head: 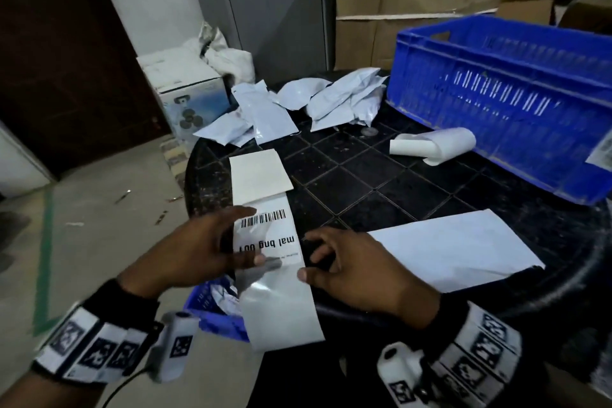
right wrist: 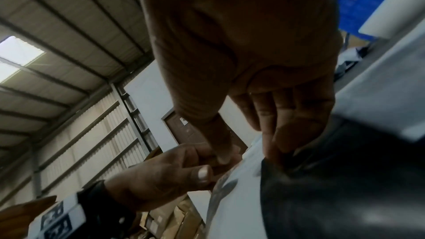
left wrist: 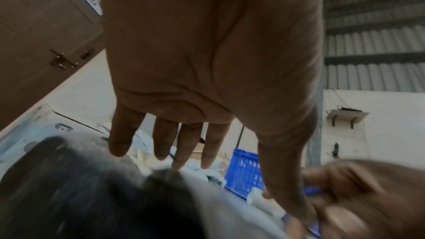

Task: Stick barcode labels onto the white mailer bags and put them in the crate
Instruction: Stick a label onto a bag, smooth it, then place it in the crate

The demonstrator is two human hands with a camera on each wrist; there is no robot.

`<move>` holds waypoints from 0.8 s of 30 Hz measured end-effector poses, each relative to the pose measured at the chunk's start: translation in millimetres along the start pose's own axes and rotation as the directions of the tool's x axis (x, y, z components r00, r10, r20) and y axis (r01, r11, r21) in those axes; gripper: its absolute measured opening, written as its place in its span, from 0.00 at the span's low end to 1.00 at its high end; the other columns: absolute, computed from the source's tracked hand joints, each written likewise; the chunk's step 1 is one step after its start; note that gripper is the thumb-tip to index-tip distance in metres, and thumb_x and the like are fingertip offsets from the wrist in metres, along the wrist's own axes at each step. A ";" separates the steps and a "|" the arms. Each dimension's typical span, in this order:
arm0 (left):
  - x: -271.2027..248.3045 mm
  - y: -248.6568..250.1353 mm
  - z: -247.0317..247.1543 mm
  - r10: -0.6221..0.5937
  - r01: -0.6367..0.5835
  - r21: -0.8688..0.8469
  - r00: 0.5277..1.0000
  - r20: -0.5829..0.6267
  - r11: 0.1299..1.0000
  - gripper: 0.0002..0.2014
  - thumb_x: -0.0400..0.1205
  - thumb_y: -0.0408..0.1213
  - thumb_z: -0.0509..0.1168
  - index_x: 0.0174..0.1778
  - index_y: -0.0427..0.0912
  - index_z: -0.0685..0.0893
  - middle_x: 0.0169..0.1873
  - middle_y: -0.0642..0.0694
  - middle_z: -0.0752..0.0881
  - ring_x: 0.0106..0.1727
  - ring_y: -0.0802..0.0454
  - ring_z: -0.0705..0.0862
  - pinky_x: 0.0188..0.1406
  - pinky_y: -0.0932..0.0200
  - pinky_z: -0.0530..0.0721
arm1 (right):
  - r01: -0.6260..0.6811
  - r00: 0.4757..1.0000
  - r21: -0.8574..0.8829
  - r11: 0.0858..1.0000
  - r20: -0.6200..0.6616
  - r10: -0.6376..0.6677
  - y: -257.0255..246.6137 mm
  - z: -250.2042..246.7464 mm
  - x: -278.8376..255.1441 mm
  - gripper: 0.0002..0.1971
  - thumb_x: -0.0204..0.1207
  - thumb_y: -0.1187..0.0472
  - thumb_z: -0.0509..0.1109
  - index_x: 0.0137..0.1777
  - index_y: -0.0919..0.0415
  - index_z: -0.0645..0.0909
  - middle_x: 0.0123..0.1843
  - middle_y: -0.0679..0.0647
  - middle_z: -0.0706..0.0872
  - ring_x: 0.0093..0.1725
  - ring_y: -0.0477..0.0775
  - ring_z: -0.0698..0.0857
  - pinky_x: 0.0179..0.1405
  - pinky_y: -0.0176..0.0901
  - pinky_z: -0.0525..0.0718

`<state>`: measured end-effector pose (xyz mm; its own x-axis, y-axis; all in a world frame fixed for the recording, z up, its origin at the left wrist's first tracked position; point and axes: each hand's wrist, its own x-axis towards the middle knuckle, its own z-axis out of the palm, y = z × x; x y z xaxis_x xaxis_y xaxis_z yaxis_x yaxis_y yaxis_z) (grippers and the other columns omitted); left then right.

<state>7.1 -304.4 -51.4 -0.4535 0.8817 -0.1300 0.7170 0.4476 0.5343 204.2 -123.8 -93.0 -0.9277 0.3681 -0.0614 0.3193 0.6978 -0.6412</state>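
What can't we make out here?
- Blue crate interior: head view, near wall hides it.
- Label strip small print: head view, too small and blurred.
- Left hand thumb contact: left wrist view, blurred.
- Second blue crate below the table: head view, strip and hands cover it.

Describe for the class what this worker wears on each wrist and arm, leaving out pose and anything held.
Both hands are bare. The left hand has a dark cuff and a white wristband of black square marker tiles, with a small white camera pod and a dark cable. The right hand wears a matching dark sleeve, marker band and white pod.
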 end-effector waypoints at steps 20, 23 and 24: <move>4.9 20.2 29.1 0.192 -0.198 0.013 0.929 -0.316 0.980 0.13 0.79 0.55 0.77 0.57 0.57 0.94 0.42 0.71 0.89 0.39 0.78 0.83 0.31 0.81 0.70 | 0.061 0.970 0.687 0.724 -0.213 0.120 -30.5 10.3 21.1 0.35 0.76 0.76 0.78 0.78 0.50 0.72 0.46 0.56 0.95 0.46 0.46 0.94 0.47 0.34 0.87; 10.4 22.5 33.2 0.114 -0.158 -0.139 0.953 -0.281 0.978 0.12 0.78 0.57 0.76 0.53 0.57 0.95 0.44 0.64 0.93 0.39 0.72 0.89 0.40 0.66 0.86 | 0.061 0.968 0.610 0.790 -0.230 0.103 -27.0 9.2 22.8 0.38 0.75 0.72 0.80 0.81 0.48 0.70 0.46 0.51 0.95 0.48 0.44 0.93 0.55 0.39 0.88; 12.0 22.4 34.9 0.094 -0.150 -0.191 0.957 -0.273 0.970 0.09 0.79 0.55 0.76 0.50 0.57 0.96 0.41 0.63 0.94 0.40 0.68 0.90 0.42 0.55 0.89 | 0.063 0.969 0.585 0.809 -0.231 0.091 -26.1 9.8 22.8 0.39 0.75 0.72 0.79 0.82 0.48 0.69 0.46 0.49 0.95 0.48 0.43 0.93 0.57 0.41 0.88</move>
<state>36.2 -278.6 -70.1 -0.5117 0.8453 0.1539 0.6625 0.2740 0.6972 172.8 -139.7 -85.2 -0.8253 0.5616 0.0587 0.0865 0.2285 -0.9697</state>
